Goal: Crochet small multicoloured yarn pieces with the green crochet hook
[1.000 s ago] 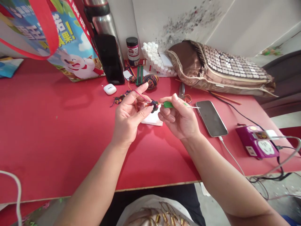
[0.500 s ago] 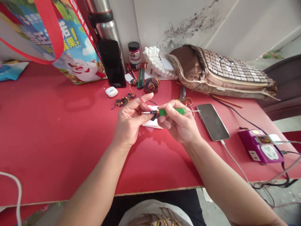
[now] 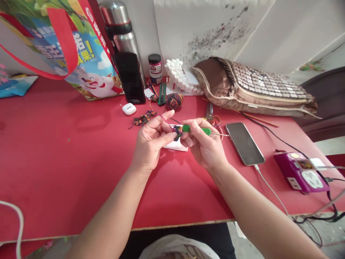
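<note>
Between thumb and fingers, my left hand (image 3: 149,144) pinches a small dark multicoloured crochet piece (image 3: 178,133). A pinkish strand of yarn runs over its raised index finger. My right hand (image 3: 206,142) grips a crochet hook (image 3: 198,129) by its green handle. The hook's thin metal tip points left, at the crochet piece, and the other metal end sticks out to the right. Under the hands lies a white paper-like piece (image 3: 176,145), partly covered. Behind them sit a ball of multicoloured yarn (image 3: 174,101) and a crocheted strip (image 3: 145,118).
A white earphone case (image 3: 129,109), a black phone (image 3: 130,77) leaning on a steel flask (image 3: 126,37), and a printed bag (image 3: 94,68) stand at back left. To the right are a charging phone (image 3: 245,143), a purple power socket (image 3: 302,172) and a brown cushion (image 3: 258,84).
The hook's tip has shifted slightly at the crochet piece, and more of the piece's colours now show. The whole view has tilted a little, so objects appear lower.
</note>
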Motion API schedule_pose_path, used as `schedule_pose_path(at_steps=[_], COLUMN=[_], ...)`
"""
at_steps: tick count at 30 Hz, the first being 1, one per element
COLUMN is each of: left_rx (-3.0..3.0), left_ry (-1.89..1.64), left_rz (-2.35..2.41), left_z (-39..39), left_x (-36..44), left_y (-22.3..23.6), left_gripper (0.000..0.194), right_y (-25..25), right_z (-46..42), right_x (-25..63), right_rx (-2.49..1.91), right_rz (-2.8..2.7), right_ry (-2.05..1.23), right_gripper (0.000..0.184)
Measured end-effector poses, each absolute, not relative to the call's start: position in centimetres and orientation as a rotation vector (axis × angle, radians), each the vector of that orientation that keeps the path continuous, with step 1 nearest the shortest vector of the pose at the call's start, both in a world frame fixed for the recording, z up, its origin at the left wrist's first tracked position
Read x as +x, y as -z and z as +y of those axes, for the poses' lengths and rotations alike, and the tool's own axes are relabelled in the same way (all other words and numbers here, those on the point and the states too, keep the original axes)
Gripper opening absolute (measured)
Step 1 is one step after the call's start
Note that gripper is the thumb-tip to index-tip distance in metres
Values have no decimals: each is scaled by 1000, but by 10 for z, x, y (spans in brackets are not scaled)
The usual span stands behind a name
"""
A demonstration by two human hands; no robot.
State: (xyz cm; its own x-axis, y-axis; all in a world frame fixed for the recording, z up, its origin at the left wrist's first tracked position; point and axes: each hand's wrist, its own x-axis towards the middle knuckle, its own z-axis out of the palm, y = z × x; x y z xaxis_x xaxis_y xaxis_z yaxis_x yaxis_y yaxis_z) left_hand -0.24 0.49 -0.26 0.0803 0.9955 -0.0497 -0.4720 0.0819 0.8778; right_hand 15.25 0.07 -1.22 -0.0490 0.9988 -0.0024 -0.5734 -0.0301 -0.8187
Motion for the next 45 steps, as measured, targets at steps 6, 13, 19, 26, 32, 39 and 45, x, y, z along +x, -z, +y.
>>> schedule_pose_path(at_steps=[6,13,19,26,32,39,45], left_rx=[827,845,872,917,859,846,916], left_ry=[-1346,-1436,-1431,-1421,-1434,-1394,-1351], left_rz=[849,831,860,853,980,1120,1217], left_z=[6,5,1,1,0,-2,-4], left_x=[-2,0,1,0,3,4,6], left_y=[3,1,2,-2,-4,-9,-9], left_gripper=[39,45,42,47,50,62,77], right_y=[12,9,12,14,14,15,18], right_z=[3,-3,-2,1,-1,-2,-5], right_x=[156,160,157,155,150,147,147], right_rx=[-748,-630,-610,-634,-660,-718,-758], right_rz=[-771,-922,-807,-719,-696,-719,-920], right_ry=[-1542,-1636,-1565,-1691,-1621,-1545,-1355], right_gripper=[36,27,25,28,29,29,28])
